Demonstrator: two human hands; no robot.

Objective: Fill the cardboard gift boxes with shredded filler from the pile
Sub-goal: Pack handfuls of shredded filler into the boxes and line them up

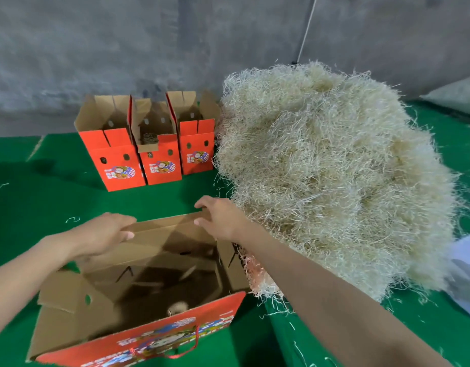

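Fingers of the left hand (104,234) and right hand (220,218) curl over the far flap of the near gift box (138,337), pinching it. Its top is open. The filler pile (321,168) touches the box's right side. Three upright boxes (160,144) stand far left of the pile on the green table (56,186).

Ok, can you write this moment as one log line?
left hand: holds far flap of near box | right hand: holds same flap | filler pile: beside box, not in hands

Matt, rough surfaces
The near gift box (154,242) is matt brown cardboard inside, red print outside; the filler pile (329,176) is pale, wiry, rough; the bench (56,197) matt green.
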